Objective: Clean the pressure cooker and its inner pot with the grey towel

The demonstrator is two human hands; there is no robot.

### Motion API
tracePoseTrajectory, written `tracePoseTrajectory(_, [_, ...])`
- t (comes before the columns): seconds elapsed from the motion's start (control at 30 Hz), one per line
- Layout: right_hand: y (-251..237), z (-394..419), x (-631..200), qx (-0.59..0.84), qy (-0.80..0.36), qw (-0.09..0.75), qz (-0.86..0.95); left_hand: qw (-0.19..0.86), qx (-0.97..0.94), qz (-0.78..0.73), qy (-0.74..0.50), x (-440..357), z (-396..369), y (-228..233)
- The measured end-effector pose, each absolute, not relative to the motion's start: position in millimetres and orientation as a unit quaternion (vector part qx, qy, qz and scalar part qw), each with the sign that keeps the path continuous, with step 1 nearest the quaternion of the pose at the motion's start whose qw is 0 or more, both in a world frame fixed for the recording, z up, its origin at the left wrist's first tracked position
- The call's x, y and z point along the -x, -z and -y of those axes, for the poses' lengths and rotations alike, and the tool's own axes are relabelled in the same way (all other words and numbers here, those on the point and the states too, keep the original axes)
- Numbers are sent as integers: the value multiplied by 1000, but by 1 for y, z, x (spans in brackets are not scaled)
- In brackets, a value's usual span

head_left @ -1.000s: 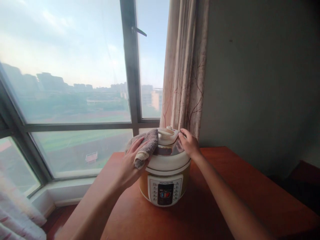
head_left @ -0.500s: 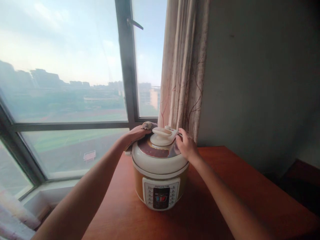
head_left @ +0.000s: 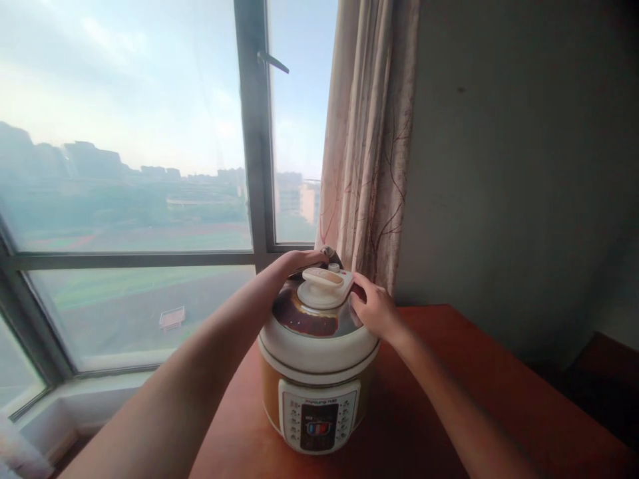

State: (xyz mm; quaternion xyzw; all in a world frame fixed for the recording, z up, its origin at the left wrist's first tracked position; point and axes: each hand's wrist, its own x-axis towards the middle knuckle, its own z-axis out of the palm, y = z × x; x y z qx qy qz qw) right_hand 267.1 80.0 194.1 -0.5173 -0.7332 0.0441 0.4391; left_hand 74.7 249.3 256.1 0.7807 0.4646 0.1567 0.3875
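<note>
An electric pressure cooker (head_left: 319, 362) with a white rim, gold sides and a front control panel stands upright on the table. Its shiny brown lid (head_left: 307, 322) carries a white lid handle (head_left: 322, 283). My left hand (head_left: 310, 258) reaches over the lid's far side, closed on a greyish cloth (head_left: 328, 251) that shows only in part. At the right end of the handle, my right hand (head_left: 375, 305) is closed with thumb and fingers around its edge; the fingertips are partly hidden.
The reddish-brown wooden table (head_left: 449, 372) extends to the right and front. Behind it hangs a patterned curtain (head_left: 369, 146) beside a framed window (head_left: 257, 166) with a handle. A grey wall (head_left: 509, 186) rises on the right, and a white sill (head_left: 100, 396) lies at lower left.
My left hand has moved right with the cloth, from the lid's left side to behind the handle. My right hand stays at the handle's right end. The view has tilted slightly up.
</note>
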Motion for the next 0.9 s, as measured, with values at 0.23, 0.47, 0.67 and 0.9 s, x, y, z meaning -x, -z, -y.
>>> tracePoseTrajectory(0.23, [-194, -85, -269, 509, -42, 456, 729, 449, -765, -434, -157, -72, -239, -254])
tracePoseTrajectory(0.47, [-192, -88, -272, 479, -59, 464, 743, 354, -803, -428, -217, -46, -231, -260])
tracePoseTrajectory(0.67, [-193, -86, -272, 469, -67, 465, 748, 403, -764, -442, -239, -6, -205, -260])
tracePoseTrajectory(0.9, [-193, -83, -273, 451, -76, 456, 764, 464, -723, -477, -189, -6, -213, -254])
